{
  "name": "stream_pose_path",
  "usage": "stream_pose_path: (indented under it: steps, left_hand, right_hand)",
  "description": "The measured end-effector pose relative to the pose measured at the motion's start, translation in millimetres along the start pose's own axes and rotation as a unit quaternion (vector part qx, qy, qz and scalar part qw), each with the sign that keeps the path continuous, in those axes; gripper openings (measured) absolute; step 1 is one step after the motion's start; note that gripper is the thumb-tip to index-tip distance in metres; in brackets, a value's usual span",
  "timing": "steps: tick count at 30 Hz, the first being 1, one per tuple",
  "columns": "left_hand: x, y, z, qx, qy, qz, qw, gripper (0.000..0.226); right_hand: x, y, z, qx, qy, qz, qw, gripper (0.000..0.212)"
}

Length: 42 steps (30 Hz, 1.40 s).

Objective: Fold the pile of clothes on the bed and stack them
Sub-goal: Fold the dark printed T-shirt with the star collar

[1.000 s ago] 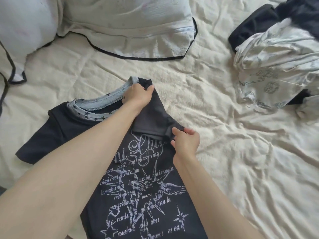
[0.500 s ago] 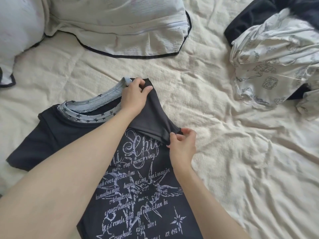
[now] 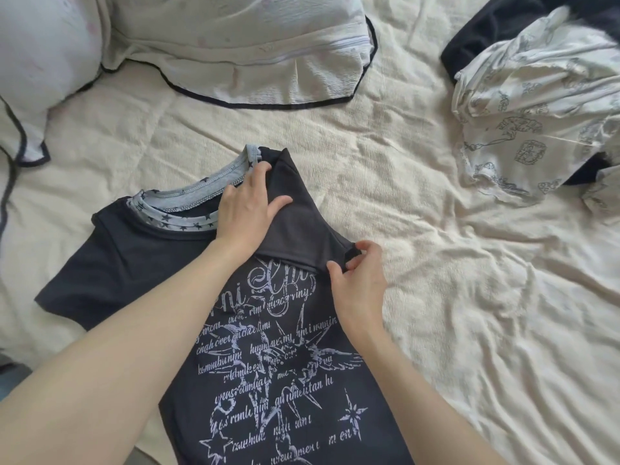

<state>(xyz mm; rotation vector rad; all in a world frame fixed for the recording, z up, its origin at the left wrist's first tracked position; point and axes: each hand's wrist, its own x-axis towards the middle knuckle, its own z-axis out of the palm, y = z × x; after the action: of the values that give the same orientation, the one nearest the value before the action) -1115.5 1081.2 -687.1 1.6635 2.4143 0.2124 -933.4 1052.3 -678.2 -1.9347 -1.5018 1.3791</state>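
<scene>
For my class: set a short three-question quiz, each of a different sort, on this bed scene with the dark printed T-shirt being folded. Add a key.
1. True or false: the left hand lies with fingers straight on the folded-in sleeve of the dark navy T-shirt with pale printed lettering.
2. Multiple choice: what does the right hand do? A) rests on the cream bedsheet; B) pinches the sleeve's edge; C) lifts the pale pillow with dark piping.
3. Fill in: the unfolded pile, with a white patterned garment on top, lies to the shirt's far ____.

Key: 1 true; 2 B; 3 right.
</scene>
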Motion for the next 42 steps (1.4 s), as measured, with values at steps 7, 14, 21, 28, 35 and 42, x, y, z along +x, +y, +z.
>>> stream_pose_path:
  steps: [7,14,21,28,35,42]
  left_hand:
    - [-68,-11,8,0.114,0.019,0.115,0.987,0.049]
    - [-130,-27,10,0.064,-0.133,0.057,0.987,0.051]
    - [-180,-58,-34,-0.121,0.014,-0.087,0.989,0.033]
    - [-183,-180,-76,-0.237,0.121,-0.402,0.876,0.053]
    - [-159,-226,-83,-0.406,0.091,-0.442,0.794,0.02]
    - [-149,-180,-97,-0.338,0.172,-0.301,0.875,0.017]
  right_hand:
    - [-18,14,-3,-0.37,-0.032,-0.341,0.864,0.044]
    - [-21,25,-7,-0.486,-0.131,-0.307,0.808,0.053]
    - [-70,6,39,-0.476,-0.155,-0.359,0.788,0.053]
    - [-109,-22,129,-0.453,-0.249,-0.389,0.762,0.058]
    - [-110,-20,160,-0.537,-0.269,-0.342,0.723,0.064]
    - [-111,-24,147,-0.517,-0.275,-0.327,0.742,0.06]
